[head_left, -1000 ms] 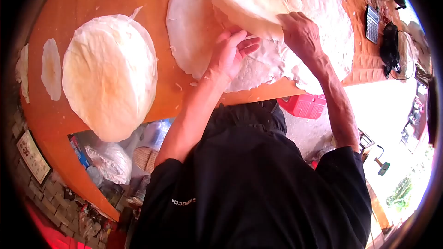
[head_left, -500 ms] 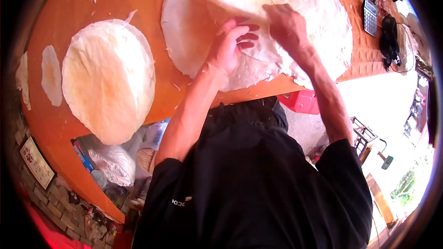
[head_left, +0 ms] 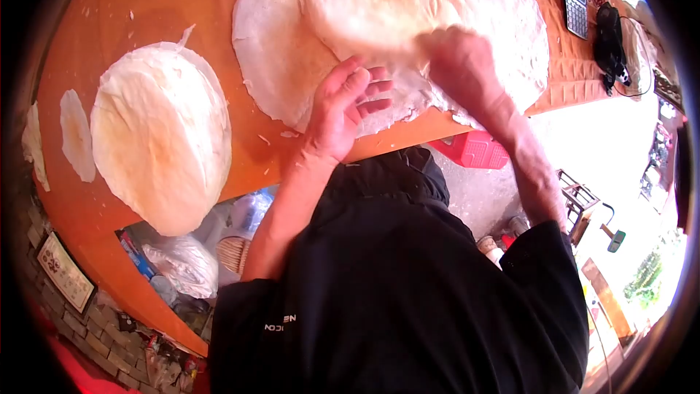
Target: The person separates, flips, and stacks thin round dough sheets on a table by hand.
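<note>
Broadly, the orange table stretches before me, bearing wide pale sheets, overlapping at its near edge. Over them lies the top sheet, and well apart, toward my left, an oval stack. My right hand is at the top sheet's near edge, fingers curled but too blurred to tell whether they pinch; my left hand is loosely spread, palm up. A thin scrap lies just beside the oval stack.
</note>
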A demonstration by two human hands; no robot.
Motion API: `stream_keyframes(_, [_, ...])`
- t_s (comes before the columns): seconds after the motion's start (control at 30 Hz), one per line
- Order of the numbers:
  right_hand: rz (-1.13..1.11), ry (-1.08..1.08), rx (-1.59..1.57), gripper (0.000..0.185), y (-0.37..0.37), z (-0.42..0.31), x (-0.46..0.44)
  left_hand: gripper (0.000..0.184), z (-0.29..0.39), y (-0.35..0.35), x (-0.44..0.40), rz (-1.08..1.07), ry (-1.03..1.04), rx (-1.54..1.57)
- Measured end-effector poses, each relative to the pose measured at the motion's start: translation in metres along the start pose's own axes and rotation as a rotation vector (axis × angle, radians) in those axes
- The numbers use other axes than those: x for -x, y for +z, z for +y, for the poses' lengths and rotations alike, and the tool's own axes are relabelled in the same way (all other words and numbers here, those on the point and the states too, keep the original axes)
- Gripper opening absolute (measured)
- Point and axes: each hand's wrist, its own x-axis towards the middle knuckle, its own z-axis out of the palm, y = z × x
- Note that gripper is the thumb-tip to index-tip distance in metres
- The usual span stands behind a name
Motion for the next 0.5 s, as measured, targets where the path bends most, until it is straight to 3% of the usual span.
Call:
stream_keyframes(0.07, [0.056,-0.056,-0.057,0.007,0.004,-0.037,0.019,0.042,-0.004,0.003,0.001,-0.121,0.036,0.122])
stream_keyframes(0.2, [-0.033,-0.021,-0.238,0.017,0.008,-0.078,0.037,0.049,-0.009,0.023,0.002,0.348,-0.009,0.054])
stream_keyframes(0.27, [-0.01,-0.015,-0.336,0.023,0.0,-0.072,0.037,0.049,-0.013,0.011,0.001,0.365,0.039,0.084])
stream_keyframes(0.33, [0.188,0.012,-0.648,0.041,-0.009,-0.042,0.051,0.05,0.001,0.008,0.008,0.436,0.032,0.096])
stream_keyframes(0.37, [0.244,0.133,-0.587,0.054,-0.007,-0.016,0.055,0.051,-0.002,-0.015,0.004,0.366,0.079,0.095])
stream_keyframes(0.43, [0.335,0.646,-0.751,0.054,0.006,0.04,0.052,0.053,0.023,-0.027,0.016,0.266,0.092,0.074])
stream_keyframes(0.5, [0.252,0.83,-0.745,0.061,0.02,0.097,0.044,0.054,0.038,-0.043,0.018,0.235,0.143,-0.09])
